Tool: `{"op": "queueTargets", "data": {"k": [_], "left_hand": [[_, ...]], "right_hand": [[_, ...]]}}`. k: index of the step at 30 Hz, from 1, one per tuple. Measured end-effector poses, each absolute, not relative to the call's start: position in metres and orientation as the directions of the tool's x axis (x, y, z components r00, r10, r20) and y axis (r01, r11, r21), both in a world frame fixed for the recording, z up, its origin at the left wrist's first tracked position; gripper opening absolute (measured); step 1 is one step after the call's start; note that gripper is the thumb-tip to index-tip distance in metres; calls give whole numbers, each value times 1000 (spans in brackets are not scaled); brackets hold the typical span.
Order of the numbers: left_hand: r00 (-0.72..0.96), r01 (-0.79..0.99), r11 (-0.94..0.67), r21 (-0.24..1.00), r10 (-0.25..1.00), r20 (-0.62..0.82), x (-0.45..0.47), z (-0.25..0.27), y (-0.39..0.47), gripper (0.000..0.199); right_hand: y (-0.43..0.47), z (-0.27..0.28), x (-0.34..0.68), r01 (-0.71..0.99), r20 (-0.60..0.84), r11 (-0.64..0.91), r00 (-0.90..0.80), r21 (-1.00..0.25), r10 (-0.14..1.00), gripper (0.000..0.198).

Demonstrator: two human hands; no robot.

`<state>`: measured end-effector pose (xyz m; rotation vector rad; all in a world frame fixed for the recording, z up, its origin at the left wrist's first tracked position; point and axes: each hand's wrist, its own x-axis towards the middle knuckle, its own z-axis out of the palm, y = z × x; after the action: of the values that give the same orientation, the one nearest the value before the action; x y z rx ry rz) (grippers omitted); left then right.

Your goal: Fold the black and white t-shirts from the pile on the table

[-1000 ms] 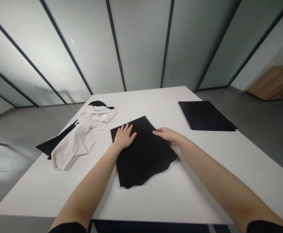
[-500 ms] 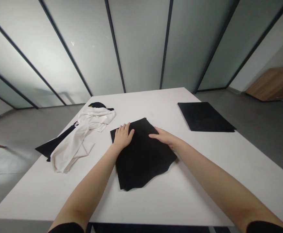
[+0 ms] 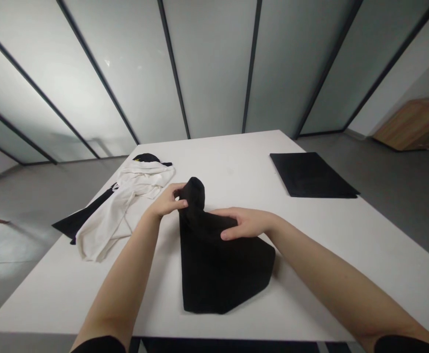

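A folded black cloth [image 3: 225, 274], perhaps a garment, lies on the white table in front of me. Its far left corner is lifted and curled into a rounded bulge. My left hand [image 3: 170, 198] grips that raised corner between thumb and fingers. Over the far right part, my right hand [image 3: 246, 223] has its thumb on the near side of the fabric and its fingers stretched along the far side, with cloth between them. Parts of the fingers of both hands are hidden by the fabric.
To the left on the table [image 3: 89, 299] lie a crumpled white garment [image 3: 115, 215], a black cap [image 3: 148, 158] and a piece of black fabric [image 3: 85, 218]. A flat black folded stack [image 3: 310, 176] is at the far right. Frosted glass panels stand behind.
The cloth's far edge has been lifted and curled up, and its near edge has shifted towards me. My left hand has moved left, from lying flat on the cloth to gripping its corner.
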<state>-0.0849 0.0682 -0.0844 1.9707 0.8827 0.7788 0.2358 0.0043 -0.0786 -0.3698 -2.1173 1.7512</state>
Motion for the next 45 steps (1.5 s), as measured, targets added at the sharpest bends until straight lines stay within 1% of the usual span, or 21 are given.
{"op": "queueTargets", "data": {"k": [3,5,7,9,11,14,17,20,22,23,25,27,28,29,31,33,35,37,39,42,45], "left_hand": [[644,305,-133,943,758,-102,-99,-68,58,56],[656,279,37,960,722,-219,-105,-62,52,51],[602,193,123,974,769,-216,-107,-63,50,52],[468,118,146,982,864,-185,-104,-69,54,54],[319,141,132,981,932,-172,-100,-80,62,52],[114,336,138,932,976,-186,-94,-103,77,41],[-54,488,206,848,977,-206,-94,-121,86,37],[-60,621,142,771,989,-135,-94,-129,90,42],[-38,725,51,687,999,-34,-92,-131,92,40],[-36,765,13,644,999,23,-91,-131,92,38],[-52,821,-37,569,989,139,-88,-131,92,35],[-70,878,-71,474,959,273,-83,-131,89,37],[-62,905,-91,415,938,340,-79,-132,87,39],[-36,927,-118,356,917,397,-75,-133,84,41],[62,944,-200,262,888,455,-64,-136,77,43],[188,931,-297,212,888,420,-51,-141,71,47],[298,909,-367,198,904,307,-39,-148,65,55],[353,899,-388,203,917,185,-33,-155,62,63],[367,898,-385,211,922,123,-31,-159,60,68],[356,903,-374,214,927,116,-33,-161,60,73],[300,923,-318,219,948,109,-35,-162,62,76]], "right_hand": [[17,-86,254,-53,35,-29,-896,-998,442,68],[29,-96,269,-93,-7,-187,-881,-978,473,66],[40,-107,283,-151,-46,-291,-817,-945,574,62],[50,-117,297,-213,-114,-348,-685,-913,719,56],[59,-126,310,-244,-229,-405,-529,-881,817,45],[68,-132,329,-193,-417,-511,-377,-838,827,35],[71,-132,342,-13,-539,-585,-369,-811,757,36],[71,-132,342,176,-577,-560,-415,-810,704,32],[72,-136,334,202,-545,-509,-395,-837,739,30],[73,-138,328,166,-508,-482,-354,-860,785,29],[77,-143,317,5,-394,-402,-210,-916,895,25],[79,-146,308,-148,-329,-340,-93,-929,940,13],[78,-146,305,-182,-344,-356,-93,-917,934,8],[77,-145,304,-181,-386,-405,-132,-896,913,11],[73,-142,305,-103,-490,-529,-260,-843,832,23],[66,-139,306,-30,-532,-580,-360,-814,766,27],[59,-137,303,5,-527,-576,-412,-817,743,30],[55,-138,296,6,-519,-569,-420,-822,745,35],[53,-142,286,-30,-508,-567,-407,-823,759,39],[55,-149,272,-142,-462,-553,-404,-821,790,38],[55,-151,263,-242,-467,-603,-442,-760,766,45]]}}
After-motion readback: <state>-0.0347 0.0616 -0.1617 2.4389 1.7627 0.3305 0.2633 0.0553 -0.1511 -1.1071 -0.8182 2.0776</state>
